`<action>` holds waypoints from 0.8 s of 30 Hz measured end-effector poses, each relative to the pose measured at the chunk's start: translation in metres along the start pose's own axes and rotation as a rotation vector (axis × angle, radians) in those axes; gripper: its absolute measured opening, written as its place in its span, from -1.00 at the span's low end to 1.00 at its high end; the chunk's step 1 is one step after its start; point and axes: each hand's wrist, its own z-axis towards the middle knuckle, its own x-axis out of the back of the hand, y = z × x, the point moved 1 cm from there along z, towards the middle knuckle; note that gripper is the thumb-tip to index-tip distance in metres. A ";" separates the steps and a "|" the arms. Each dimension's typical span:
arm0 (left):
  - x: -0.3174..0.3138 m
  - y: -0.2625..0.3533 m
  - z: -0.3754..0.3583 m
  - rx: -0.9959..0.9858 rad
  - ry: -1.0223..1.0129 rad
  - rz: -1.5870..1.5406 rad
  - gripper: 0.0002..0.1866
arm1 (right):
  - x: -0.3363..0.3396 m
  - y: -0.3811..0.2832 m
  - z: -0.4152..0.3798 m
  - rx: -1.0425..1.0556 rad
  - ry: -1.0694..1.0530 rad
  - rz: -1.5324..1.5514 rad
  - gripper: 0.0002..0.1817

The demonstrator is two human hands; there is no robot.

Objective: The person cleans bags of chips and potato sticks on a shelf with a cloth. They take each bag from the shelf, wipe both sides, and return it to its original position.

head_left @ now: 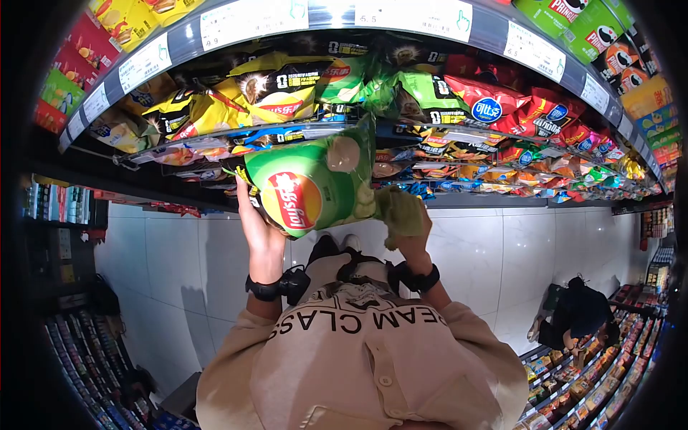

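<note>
A green chip bag (319, 183) with a red and yellow logo is held on its side in front of the shelf. My left hand (259, 228) grips its left end, with the fingers mostly hidden behind the bag. My right hand (418, 242) is closed around a crumpled green cloth (403, 213), which lies against the bag's right end. Behind the bag, yellow chip bags (283, 89), a bright green bag (430, 97) and red bags (484, 104) are packed on the shelf.
A curved shelf edge with price labels (405, 18) runs across the top, with lower rows of snacks beneath. White floor tiles (466, 251) lie below. At the right, a person in dark clothes (579, 309) crouches by another snack shelf (595, 383). Dark shelving (86, 358) stands at the left.
</note>
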 end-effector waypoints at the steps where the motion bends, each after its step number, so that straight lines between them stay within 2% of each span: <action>1: 0.004 -0.001 0.003 -0.104 -0.010 0.107 -0.56 | 0.012 0.019 -0.005 0.016 0.049 -0.081 -0.71; 3: 0.005 -0.001 0.002 -0.257 -0.175 0.347 -0.62 | 0.020 0.015 -0.001 0.033 0.100 -0.163 -0.72; 5: 0.002 -0.001 0.002 -0.464 -0.229 0.844 -0.73 | 0.029 0.005 0.003 -0.205 0.296 -0.036 -0.69; 6: 0.006 -0.003 0.005 -0.553 -0.326 1.037 -0.70 | 0.032 0.005 0.004 -0.189 0.269 -0.050 -0.61; 7: 0.004 -0.006 0.005 -0.651 -0.416 1.183 -0.65 | 0.032 0.001 0.005 -0.187 0.269 -0.049 -0.61; 9: -0.016 -0.010 -0.007 -0.807 -0.641 1.309 -0.63 | 0.031 -0.012 0.008 -0.149 0.141 0.178 -0.49; 10: -0.021 -0.013 -0.010 -0.805 -0.716 1.346 -0.62 | 0.036 -0.022 0.011 -0.144 -0.025 0.060 -0.30; 11: -0.023 -0.016 -0.013 -0.798 -0.793 1.383 -0.61 | 0.035 -0.032 0.015 -0.145 -0.026 0.060 -0.30; 12: -0.028 -0.017 -0.017 -0.787 -0.903 1.439 -0.61 | 0.031 -0.042 0.020 -0.147 -0.206 -0.021 -0.23; 13: -0.031 -0.018 -0.020 -0.787 -0.903 1.438 -0.61 | 0.027 -0.048 0.023 -0.148 -0.388 -0.102 -0.17; 14: -0.034 -0.020 -0.023 -0.745 -1.038 1.387 -0.61 | 0.024 -0.052 0.025 -0.145 -0.389 -0.101 -0.17; 15: -0.037 -0.023 -0.026 -0.700 -1.168 1.336 -0.61 | 0.020 -0.054 0.026 -0.160 -0.553 -0.081 -0.16; 16: -0.039 -0.027 -0.030 -0.766 -1.212 1.311 -0.62 | 0.015 -0.057 0.026 -0.175 -0.716 -0.056 -0.15; 21: -0.047 -0.030 -0.041 -0.740 -1.296 1.326 -0.61 | 0.023 -0.083 0.026 -0.115 -0.784 -0.012 -0.24; 23: -0.045 -0.027 -0.037 -0.686 -1.251 1.199 -0.58 | 0.023 -0.087 0.024 -0.012 -0.601 0.102 -0.32; 24: -0.046 -0.027 -0.036 -0.689 -1.250 1.197 -0.58 | 0.023 -0.087 0.025 -0.010 -0.603 0.100 -0.32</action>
